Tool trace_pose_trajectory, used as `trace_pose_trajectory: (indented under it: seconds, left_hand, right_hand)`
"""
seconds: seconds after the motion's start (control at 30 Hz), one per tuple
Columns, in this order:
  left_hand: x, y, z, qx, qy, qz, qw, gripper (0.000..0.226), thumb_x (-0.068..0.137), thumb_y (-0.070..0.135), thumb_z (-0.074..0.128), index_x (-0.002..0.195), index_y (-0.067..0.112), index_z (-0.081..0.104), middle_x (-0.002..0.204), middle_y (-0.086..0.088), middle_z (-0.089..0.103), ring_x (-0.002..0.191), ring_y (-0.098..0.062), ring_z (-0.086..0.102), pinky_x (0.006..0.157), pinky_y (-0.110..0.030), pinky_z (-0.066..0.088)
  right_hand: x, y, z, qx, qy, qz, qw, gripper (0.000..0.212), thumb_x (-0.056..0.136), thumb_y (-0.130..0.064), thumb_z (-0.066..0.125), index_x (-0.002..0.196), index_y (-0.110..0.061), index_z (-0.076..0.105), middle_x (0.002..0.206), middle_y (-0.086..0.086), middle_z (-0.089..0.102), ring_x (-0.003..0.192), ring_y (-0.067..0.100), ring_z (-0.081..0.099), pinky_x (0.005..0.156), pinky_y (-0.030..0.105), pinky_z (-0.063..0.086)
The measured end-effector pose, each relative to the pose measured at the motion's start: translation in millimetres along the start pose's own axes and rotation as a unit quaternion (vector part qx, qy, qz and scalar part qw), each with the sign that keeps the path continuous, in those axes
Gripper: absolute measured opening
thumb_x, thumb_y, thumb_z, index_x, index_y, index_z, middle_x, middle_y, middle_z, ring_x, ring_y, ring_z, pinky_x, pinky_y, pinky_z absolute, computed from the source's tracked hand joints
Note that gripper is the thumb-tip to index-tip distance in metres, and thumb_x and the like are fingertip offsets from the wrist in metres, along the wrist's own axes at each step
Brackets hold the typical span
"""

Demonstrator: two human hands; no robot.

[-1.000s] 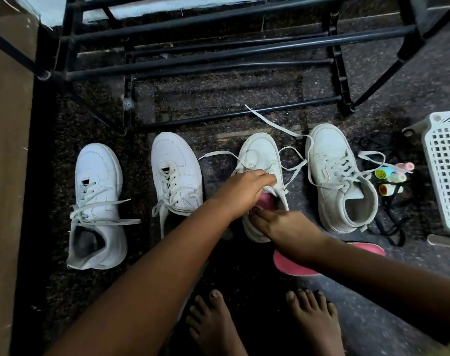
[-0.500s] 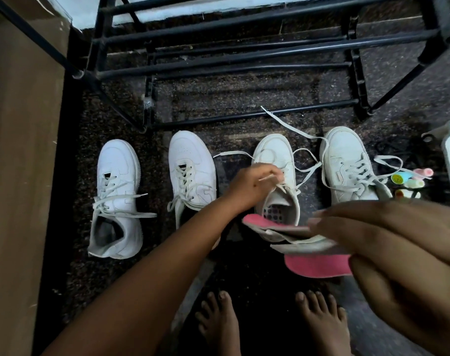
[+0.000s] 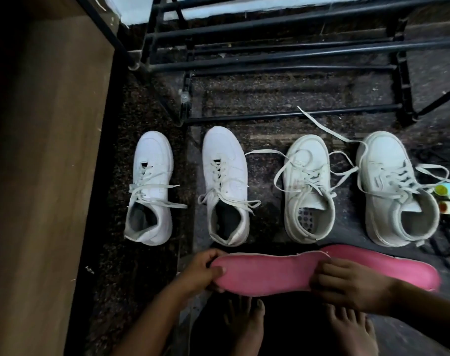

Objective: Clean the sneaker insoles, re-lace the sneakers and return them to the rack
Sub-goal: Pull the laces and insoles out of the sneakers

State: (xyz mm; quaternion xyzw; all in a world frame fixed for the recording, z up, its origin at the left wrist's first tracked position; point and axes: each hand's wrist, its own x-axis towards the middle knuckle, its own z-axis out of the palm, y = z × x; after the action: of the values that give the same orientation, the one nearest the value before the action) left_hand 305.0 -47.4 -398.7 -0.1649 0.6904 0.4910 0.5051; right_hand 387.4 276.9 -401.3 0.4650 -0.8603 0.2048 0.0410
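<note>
Four sneakers [image 3: 150, 188] stand in a row on the floor [image 3: 267, 119] before one rack [image 3: 296, 57]. There are two pink insoles. One [image 3: 388, 268] lies behind my right hand [image 3: 347, 281]. I hold the other [image 3: 265, 273] above my feet [image 3: 244, 319], my left hand [image 3: 200, 271] curled round one end and my right gripping the other.

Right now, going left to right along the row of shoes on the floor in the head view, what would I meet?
Wooden panel → far-left white sneaker → second white sneaker → third sneaker, with its perforated footbed showing → fourth sneaker → small coloured tubes at the right edge.
</note>
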Motion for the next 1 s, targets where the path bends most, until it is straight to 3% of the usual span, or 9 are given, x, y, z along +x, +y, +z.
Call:
trace_pose_trajectory:
  seconds: [0.07, 0.17, 0.3, 0.5, 0.6, 0.67, 0.73, 0.83, 1.0]
  left_hand:
    - [19, -10, 10, 0.025, 0.075, 0.043, 0.996, 0.019, 0.073, -0.002, 0.06, 0.087, 0.01, 0.063, 0.083, -0.01, 0.062, 0.058, -0.006, 0.059, 0.047, -0.019, 0.048]
    - [37, -23, 13, 0.062, 0.143, 0.093, 0.983, 0.028, 0.055, 0.011, 0.051, 0.078, 0.018, 0.066, 0.072, 0.002, 0.066, 0.066, -0.002, 0.059, 0.06, -0.017, 0.046]
    - [41, -34, 5, 0.11, 0.169, 0.096, 0.975, 0.026, 0.06, 0.003, 0.053, 0.077, 0.018, 0.067, 0.064, 0.013, 0.063, 0.056, 0.003, 0.056, 0.054, -0.015, 0.047]
    - [31, -35, -4, 0.183, 0.184, 0.113, 0.959, 0.019, 0.067, 0.005, 0.063, 0.082, 0.014, 0.071, 0.07, 0.006, 0.066, 0.063, -0.004, 0.061, 0.064, -0.023, 0.047]
    - [12, -15, -12, 0.299, 0.327, 0.19, 0.876, 0.017, 0.075, 0.02, 0.055, 0.08, 0.014, 0.07, 0.077, -0.004, 0.068, 0.068, -0.021, 0.064, 0.063, -0.029, 0.05]
    - [1, 13, -20, 0.298, 0.387, 0.282, 0.826, 0.025, 0.077, 0.027, 0.047, 0.084, 0.014, 0.067, 0.081, -0.003, 0.064, 0.067, -0.018, 0.061, 0.061, -0.03, 0.049]
    - [-3, 49, -26, 0.277, 0.379, 0.354, 0.809, 0.025, 0.08, 0.024, 0.047, 0.091, 0.012, 0.066, 0.088, -0.002, 0.062, 0.071, -0.013, 0.059, 0.066, -0.026, 0.048]
    - [10, 94, -32, 0.275, 0.31, 0.383, 0.825, 0.025, 0.08, 0.014, 0.052, 0.099, 0.012, 0.067, 0.096, -0.002, 0.059, 0.076, -0.008, 0.057, 0.07, -0.021, 0.049]
    - [34, 116, -32, 0.434, 0.235, 0.303, 0.815, 0.028, 0.082, 0.01, 0.06, 0.108, 0.017, 0.066, 0.107, -0.004, 0.055, 0.102, -0.022, 0.05, 0.078, -0.039, 0.047]
  right_hand:
    - [-9, 0, 16, -0.015, -0.038, 0.015, 0.999, 0.024, 0.1, -0.017, 0.036, 0.088, -0.019, 0.057, 0.087, 0.0, 0.065, 0.074, 0.02, 0.06, 0.073, 0.03, 0.051]
    - [-8, -3, 30, -0.028, -0.054, 0.012, 0.998, 0.037, 0.101, -0.018, 0.033, 0.076, -0.021, 0.06, 0.086, -0.002, 0.063, 0.073, 0.019, 0.056, 0.071, 0.029, 0.048]
    - [-2, -7, 43, -0.026, -0.094, 0.021, 0.995, 0.038, 0.101, -0.017, 0.029, 0.075, -0.021, 0.057, 0.082, -0.002, 0.061, 0.074, 0.019, 0.054, 0.074, 0.028, 0.041]
    - [11, -5, 44, 0.001, -0.179, 0.04, 0.983, 0.011, 0.081, -0.029, 0.051, 0.073, -0.024, 0.055, 0.079, -0.005, 0.059, 0.072, 0.017, 0.052, 0.068, 0.027, 0.04]
    - [38, -2, 27, 0.057, -0.155, 0.084, 0.983, 0.017, 0.086, -0.03, 0.05, 0.072, -0.023, 0.057, 0.073, -0.004, 0.056, 0.066, 0.017, 0.053, 0.057, 0.028, 0.043]
    - [71, 10, 11, 0.107, -0.083, 0.149, 0.979, 0.027, 0.092, -0.028, 0.042, 0.08, -0.018, 0.064, 0.075, -0.001, 0.057, 0.066, 0.02, 0.056, 0.054, 0.029, 0.045]
    - [111, 31, -1, 0.14, -0.017, 0.23, 0.963, 0.024, 0.09, -0.025, 0.045, 0.092, -0.013, 0.066, 0.083, 0.003, 0.059, 0.07, 0.023, 0.06, 0.056, 0.031, 0.048]
    - [169, 64, -8, 0.183, 0.037, 0.333, 0.924, 0.032, 0.089, -0.021, 0.046, 0.117, -0.015, 0.062, 0.094, 0.004, 0.062, 0.073, 0.022, 0.061, 0.065, 0.033, 0.049]
    - [208, 89, 3, 0.108, -0.118, 0.38, 0.911, 0.042, 0.094, -0.023, 0.043, 0.136, -0.03, 0.044, 0.118, 0.004, 0.055, 0.105, 0.03, 0.057, 0.073, 0.033, 0.04]
